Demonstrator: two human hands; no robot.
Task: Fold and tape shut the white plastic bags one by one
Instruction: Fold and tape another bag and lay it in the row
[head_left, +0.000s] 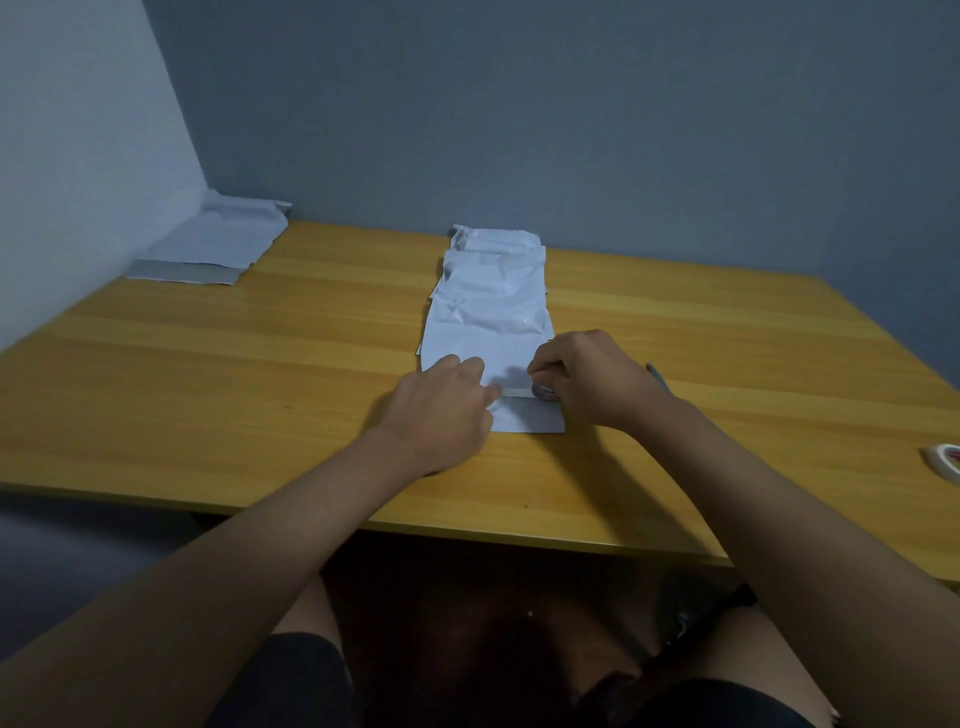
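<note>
**Taping a white bag**

The smooth wooden surface (208, 353) fills the middle. Crinkly white plastic bags (491, 301) lie centre. Left hand (441, 410) presses the fold flat, fingers straight. Right hand (587, 379) grips a small round tape roll (546, 391).

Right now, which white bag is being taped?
The nearest bag in the central row, under both hands: left hand presses the tape strip, right hand grips the roll.

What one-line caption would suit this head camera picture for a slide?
Left hand steadies a white plastic bag while the right hand runs a tape roll along its fold.
</note>
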